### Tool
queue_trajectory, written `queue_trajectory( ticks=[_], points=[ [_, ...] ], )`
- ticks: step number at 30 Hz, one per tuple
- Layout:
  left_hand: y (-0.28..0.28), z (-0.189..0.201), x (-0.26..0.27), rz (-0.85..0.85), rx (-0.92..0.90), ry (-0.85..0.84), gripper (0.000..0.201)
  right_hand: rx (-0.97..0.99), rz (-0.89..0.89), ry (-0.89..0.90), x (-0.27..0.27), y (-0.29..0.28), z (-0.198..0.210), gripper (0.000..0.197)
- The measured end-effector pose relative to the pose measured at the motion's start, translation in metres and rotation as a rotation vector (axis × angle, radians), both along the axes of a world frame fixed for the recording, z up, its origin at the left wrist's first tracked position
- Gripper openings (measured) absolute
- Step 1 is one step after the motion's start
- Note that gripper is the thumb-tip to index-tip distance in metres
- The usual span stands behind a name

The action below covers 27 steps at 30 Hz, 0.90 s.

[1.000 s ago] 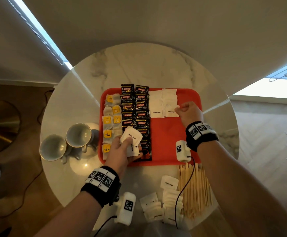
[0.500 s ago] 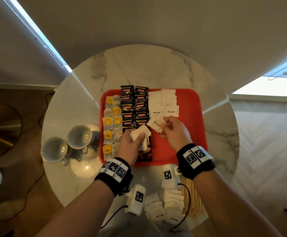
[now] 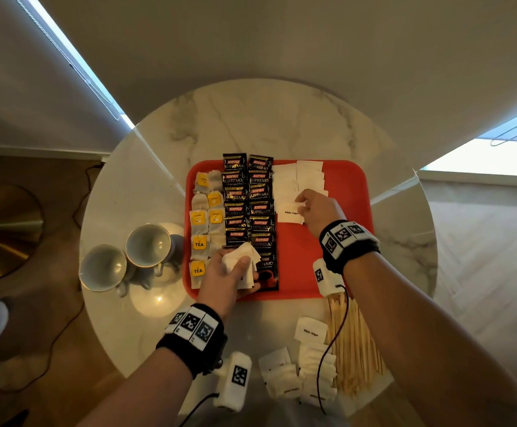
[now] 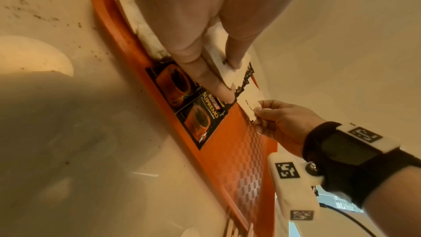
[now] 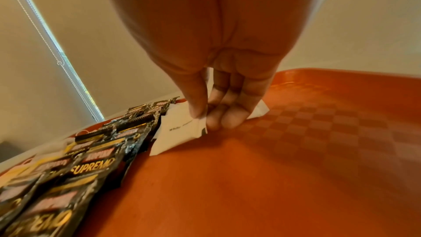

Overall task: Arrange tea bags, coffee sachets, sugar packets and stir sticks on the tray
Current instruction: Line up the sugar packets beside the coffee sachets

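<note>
A: What is on the red tray (image 3: 343,180)?

B: Going left to right: 2 columns of tea bags (image 3: 205,223) with yellow tags; 2 columns of black coffee sachets (image 3: 248,208); then white sugar packets (image 3: 300,177) in rows at the far end.

A: And the right hand (image 3: 319,211)?

B: It is over the middle of the tray, just right of the coffee sachets; thumb and fingertips pinch 1 sugar packet (image 3: 289,212) at its right edge; the packet lies at the near end of the sugar rows, its left edge just beside the coffee; in the right wrist view its near corner touches the tray floor while the pinched edge is slightly lifted.

A: The left hand (image 3: 223,275)?

B: It is at the near left part of the tray, above the lowest coffee sachets; the thumb and curled fingers grip a small stack of sugar packets (image 3: 242,263); how many are in the stack I cannot tell.

A: What lies off the tray?

B: On the marble table (image 3: 266,118), near the front edge, a loose pile of sugar packets (image 3: 297,371); just right of it a bundle of wooden stir sticks (image 3: 359,349), partly under the right forearm; none of the sticks is on the tray.

A: Anything else?

B: 2 cups (image 3: 127,257) stand left of the tray, touching each other.
</note>
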<state>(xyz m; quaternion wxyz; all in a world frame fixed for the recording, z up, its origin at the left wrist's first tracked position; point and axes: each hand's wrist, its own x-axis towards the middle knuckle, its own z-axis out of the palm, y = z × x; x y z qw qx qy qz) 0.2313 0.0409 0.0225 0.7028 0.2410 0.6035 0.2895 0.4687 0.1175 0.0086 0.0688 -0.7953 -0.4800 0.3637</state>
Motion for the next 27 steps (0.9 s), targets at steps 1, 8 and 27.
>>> queue_trajectory(
  ticks=[1,8,27],
  points=[
    [0.000,-0.001,-0.001,0.005,-0.001,0.001,0.027,0.000,0.011,-0.007,-0.001,0.002,0.000,0.021],
    [0.002,-0.001,-0.001,0.021,0.001,-0.006,0.032,0.035,0.059,-0.070,-0.008,0.005,0.005,0.023],
    [0.020,0.009,0.029,-0.036,0.023,-0.032,0.022,0.218,-0.213,0.366,-0.038,-0.074,0.028,0.006]
  ],
)
